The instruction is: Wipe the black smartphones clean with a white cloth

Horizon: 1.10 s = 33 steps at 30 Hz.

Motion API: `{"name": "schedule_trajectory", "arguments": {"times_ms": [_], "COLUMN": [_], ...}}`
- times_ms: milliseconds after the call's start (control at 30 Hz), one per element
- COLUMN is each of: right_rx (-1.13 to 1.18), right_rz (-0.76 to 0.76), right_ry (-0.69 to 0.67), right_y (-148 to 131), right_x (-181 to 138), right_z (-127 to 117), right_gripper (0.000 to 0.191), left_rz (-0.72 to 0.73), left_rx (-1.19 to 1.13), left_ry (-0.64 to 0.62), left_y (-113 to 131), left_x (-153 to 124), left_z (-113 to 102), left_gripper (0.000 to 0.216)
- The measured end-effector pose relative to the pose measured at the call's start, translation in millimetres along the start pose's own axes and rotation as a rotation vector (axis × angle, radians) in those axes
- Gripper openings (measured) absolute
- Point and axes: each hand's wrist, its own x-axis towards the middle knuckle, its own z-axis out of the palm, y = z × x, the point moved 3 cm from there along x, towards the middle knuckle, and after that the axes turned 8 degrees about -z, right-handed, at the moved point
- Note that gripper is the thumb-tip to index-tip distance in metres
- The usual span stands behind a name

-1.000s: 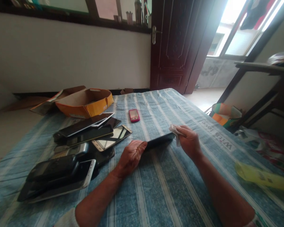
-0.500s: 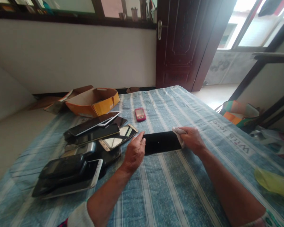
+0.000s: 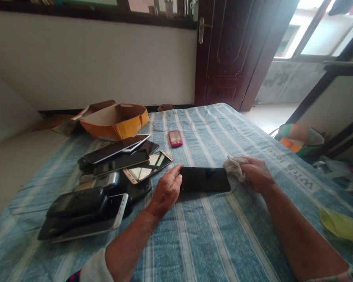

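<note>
My left hand [image 3: 167, 187] is closed on the left end of a black smartphone [image 3: 206, 179], thumb and fingers at its edge. The phone lies sideways with its dark screen up, just above or on the striped cloth. My right hand [image 3: 257, 173] grips a crumpled whitish cloth [image 3: 235, 166], held just off the phone's right end. Close to my left hand lies a gold-framed smartphone [image 3: 148, 166], its glass reflecting light. It leans against a pile of other phones [image 3: 120, 161]. A small pink phone [image 3: 175, 138] rests beyond the black one.
An open orange cardboard box [image 3: 114, 124] stands at the far left of the blue striped bed cover [image 3: 206, 231]. Nearer me are a black case-like object [image 3: 76, 203] and a white-edged tablet or phone [image 3: 117, 215]. Something yellow and translucent [image 3: 341, 225] lies at right.
My right hand has drawn the cloth off the phone's right end, moving rightward. My left hand keeps its hold on the phone. The view has shifted slightly.
</note>
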Motion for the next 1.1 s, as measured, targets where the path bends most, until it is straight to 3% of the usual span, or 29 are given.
{"name": "schedule_trajectory", "arguments": {"times_ms": [600, 1100], "right_rx": [0.099, 0.078], "right_rz": [-0.010, -0.032], "right_ry": [-0.026, -0.034], "right_y": [2.0, 0.8], "right_x": [2.3, 1.3], "right_z": [4.2, 4.8], "right_gripper": [0.021, 0.019], "left_rz": [-0.049, -0.031], "left_rx": [-0.155, -0.124], "left_ry": [0.030, 0.052], "left_y": [-6.6, -1.4], "left_x": [-1.4, -4.9], "left_z": [-4.1, -6.1], "left_gripper": [0.042, 0.039]}}
